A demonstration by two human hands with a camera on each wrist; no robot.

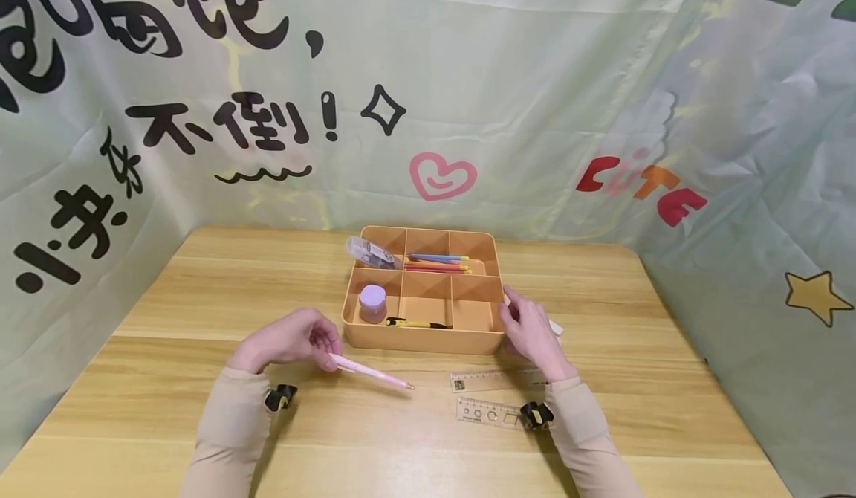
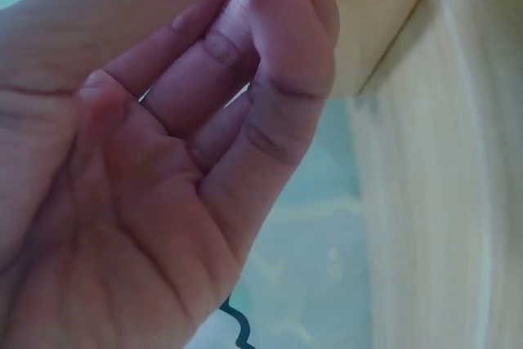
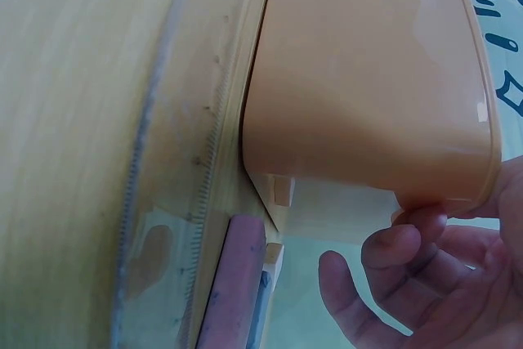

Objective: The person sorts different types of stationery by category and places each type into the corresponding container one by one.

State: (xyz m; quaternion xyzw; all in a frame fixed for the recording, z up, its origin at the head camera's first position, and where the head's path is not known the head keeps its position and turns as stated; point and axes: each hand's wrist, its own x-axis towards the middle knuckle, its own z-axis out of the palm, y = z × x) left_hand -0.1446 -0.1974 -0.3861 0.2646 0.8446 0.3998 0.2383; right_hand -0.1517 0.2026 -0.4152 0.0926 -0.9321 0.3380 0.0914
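My left hand (image 1: 304, 338) pinches a pink pen (image 1: 374, 373), whose tip points right above the table, left of the rulers. In the left wrist view the fingers curl in and the pen is hidden. At the right end of an orange divided desk organizer (image 1: 421, 340), my right hand (image 1: 531, 331) grips the rim between thumb and fingers. Inside the organizer are a small jar with a purple lid (image 1: 372, 301), a yellow and black pen (image 1: 417, 324), several coloured pencils (image 1: 438, 266) and a clear plastic pack (image 1: 371, 253).
Two clear rulers (image 1: 495, 380) lie in front of the organizer, partly under my right forearm. Beside its right end are a pink block (image 3: 233, 292) and other small items, mostly hidden by the hand. A printed cloth (image 1: 535, 111) hangs around the wooden table (image 1: 374, 446).
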